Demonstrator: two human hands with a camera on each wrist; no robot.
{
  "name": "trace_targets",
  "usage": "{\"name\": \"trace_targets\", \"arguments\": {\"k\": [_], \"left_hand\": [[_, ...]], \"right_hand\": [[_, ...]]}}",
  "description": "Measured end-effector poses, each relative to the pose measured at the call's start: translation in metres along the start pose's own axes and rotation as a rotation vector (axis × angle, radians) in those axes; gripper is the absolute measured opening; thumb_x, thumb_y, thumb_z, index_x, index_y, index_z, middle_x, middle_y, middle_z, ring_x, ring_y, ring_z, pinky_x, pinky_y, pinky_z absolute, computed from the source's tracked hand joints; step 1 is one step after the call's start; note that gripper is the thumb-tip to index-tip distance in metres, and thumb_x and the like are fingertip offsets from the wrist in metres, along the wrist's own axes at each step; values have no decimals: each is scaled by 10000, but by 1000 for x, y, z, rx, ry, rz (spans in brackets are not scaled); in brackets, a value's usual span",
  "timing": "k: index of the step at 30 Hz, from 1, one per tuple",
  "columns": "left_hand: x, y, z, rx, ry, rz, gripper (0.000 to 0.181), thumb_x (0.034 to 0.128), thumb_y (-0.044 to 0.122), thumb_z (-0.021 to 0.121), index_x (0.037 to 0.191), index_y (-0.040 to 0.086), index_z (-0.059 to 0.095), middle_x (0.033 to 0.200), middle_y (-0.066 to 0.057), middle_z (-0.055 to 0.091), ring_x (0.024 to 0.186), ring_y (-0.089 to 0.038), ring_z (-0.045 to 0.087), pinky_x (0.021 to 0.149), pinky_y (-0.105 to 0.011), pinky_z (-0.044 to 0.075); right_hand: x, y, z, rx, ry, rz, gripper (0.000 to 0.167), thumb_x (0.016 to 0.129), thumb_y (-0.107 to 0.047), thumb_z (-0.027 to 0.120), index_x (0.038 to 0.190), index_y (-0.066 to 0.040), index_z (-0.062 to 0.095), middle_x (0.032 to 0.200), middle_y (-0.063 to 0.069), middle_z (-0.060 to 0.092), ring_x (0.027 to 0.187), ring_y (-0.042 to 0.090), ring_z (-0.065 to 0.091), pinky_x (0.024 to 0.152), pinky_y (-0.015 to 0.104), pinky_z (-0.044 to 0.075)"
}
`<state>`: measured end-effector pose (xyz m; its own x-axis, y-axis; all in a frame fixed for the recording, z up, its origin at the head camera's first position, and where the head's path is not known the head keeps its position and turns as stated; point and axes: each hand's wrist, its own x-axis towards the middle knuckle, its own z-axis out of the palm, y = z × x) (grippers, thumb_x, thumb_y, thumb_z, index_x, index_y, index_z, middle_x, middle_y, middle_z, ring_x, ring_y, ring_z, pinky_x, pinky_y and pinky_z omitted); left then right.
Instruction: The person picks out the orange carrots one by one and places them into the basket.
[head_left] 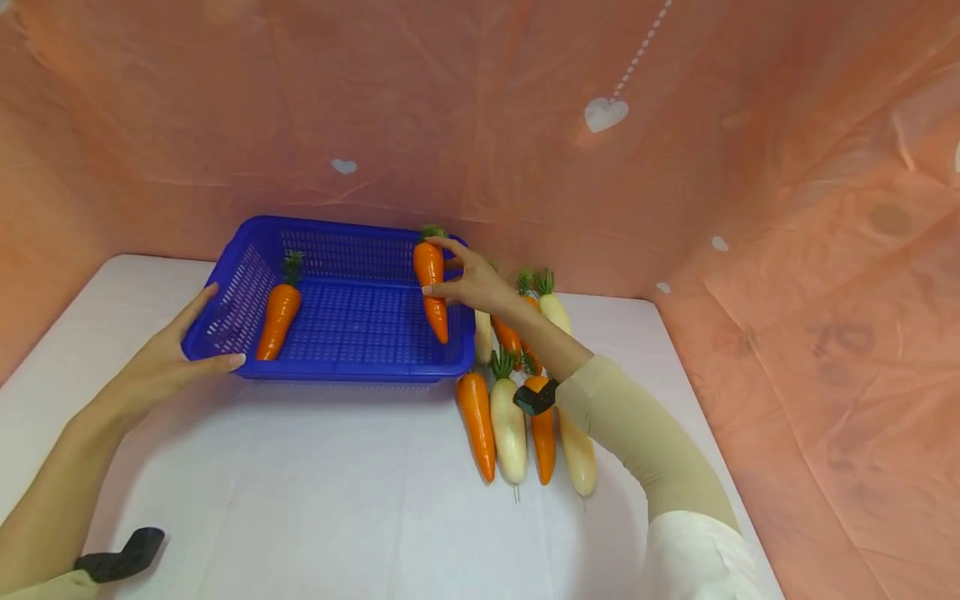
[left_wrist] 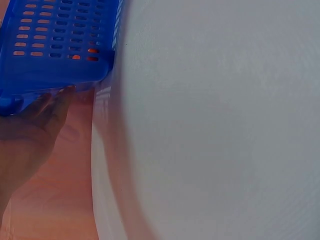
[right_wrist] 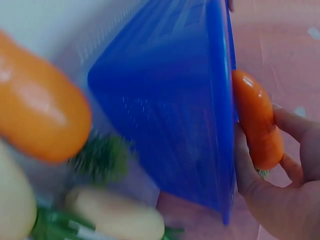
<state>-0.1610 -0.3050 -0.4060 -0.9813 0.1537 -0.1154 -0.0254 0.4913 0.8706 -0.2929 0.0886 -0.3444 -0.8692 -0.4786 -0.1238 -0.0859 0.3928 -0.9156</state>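
My right hand pinches a carrot between thumb and fingers, over the right end of a blue plastic basket. The carrot hangs with its green top up and its tip down. In the right wrist view that carrot shows beyond the basket rim. Another carrot lies inside the basket at its left end. My left hand holds the basket's left end, thumb at the front corner and fingers along the outer side. The left wrist view shows the left hand against the basket's rim.
Right of the basket, several carrots and white radishes lie on the white table, among them a carrot and a white radish. My right forearm passes over some of them. An orange cloth with hearts hangs behind.
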Motion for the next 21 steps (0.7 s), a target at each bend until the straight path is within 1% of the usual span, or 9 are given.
{"name": "trace_targets", "arguments": {"k": [3,6,9,13,17,19,21], "left_hand": [[0,0,0,-3,1,3,1025,943,268,675,1575,330,-131,1638,-171,-148,1446,-537,-103,1079,-769,-17],[-1,-1,1,0,5,7,1029,941,269,678,1576,323,-129,1637,-175,-142,1447,-534,-103,1082,-765,-26],[-1,-1,1,12,7,4,1030,941,280,676,1575,317,-134,1637,-178,-140,1446,-536,-101,1078,-770,-23],[-1,-1,1,38,0,-15,1030,943,312,667,1570,313,-150,1635,-186,-144,1442,-551,-93,1063,-787,5],[-1,-1,1,37,0,-12,1024,945,309,665,1570,321,-147,1635,-183,-143,1443,-548,-97,1066,-784,-8],[-1,-1,0,32,1,-8,1020,946,304,664,1570,327,-142,1638,-171,-143,1445,-541,-104,1068,-781,-17],[0,0,0,35,-2,-12,1019,946,311,662,1569,332,-144,1639,-164,-143,1444,-543,-105,1064,-786,-13]], "right_hand": [[8,-5,14,-11,-24,4,807,868,-88,770,1544,-235,354,1339,221,493,991,317,676,833,455,594],[17,-8,29,-23,-45,8,809,869,-89,769,1546,-227,349,1333,215,502,983,307,677,844,462,589],[23,-10,46,-42,-54,3,809,872,-85,765,1550,-211,343,1320,226,524,955,315,685,839,476,588],[32,-10,65,-85,-58,-3,802,871,-92,767,1550,-185,349,1343,222,531,964,306,678,804,469,599],[42,-12,84,-56,-80,22,801,867,-79,768,1547,-173,355,1382,209,504,1029,308,663,789,442,607],[47,-14,93,-17,-84,48,802,862,-57,768,1544,-172,362,1385,202,498,1033,319,664,786,436,608],[52,-13,102,5,-78,83,802,856,-55,774,1540,-184,375,1379,181,502,1016,302,669,782,425,610]]}}
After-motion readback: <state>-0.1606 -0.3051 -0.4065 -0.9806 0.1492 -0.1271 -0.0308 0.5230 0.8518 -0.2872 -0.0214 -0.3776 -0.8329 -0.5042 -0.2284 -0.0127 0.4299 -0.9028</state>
